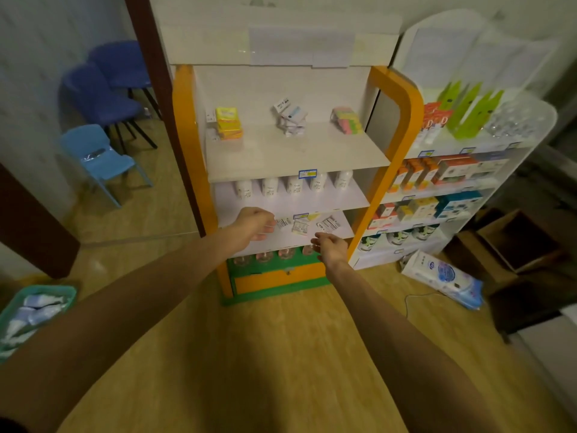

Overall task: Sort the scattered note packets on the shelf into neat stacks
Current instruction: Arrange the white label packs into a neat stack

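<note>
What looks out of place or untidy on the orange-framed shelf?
On the third shelf board, three small white note packets lie scattered and tilted. On the top shelf, the white packet pile leans messily, unlike the neat yellow note stack.

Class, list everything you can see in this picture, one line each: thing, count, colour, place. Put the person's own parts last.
orange-framed shelf unit: one, orange and white, centre
yellow note packets: one stack, top shelf left
white note packets: one untidy pile, top shelf middle
pink-green note packets: one stack, top shelf right
white bottles: five, second shelf
loose packets: three, white, third shelf
white shelf unit: one, right, holding boxes
chairs: three, blue, left
teal basket: one, floor left
tissue pack: one, white-blue, floor right
left hand: touches leftmost loose packet, grip unclear
right hand: fingers loosely curled, holds nothing
</note>
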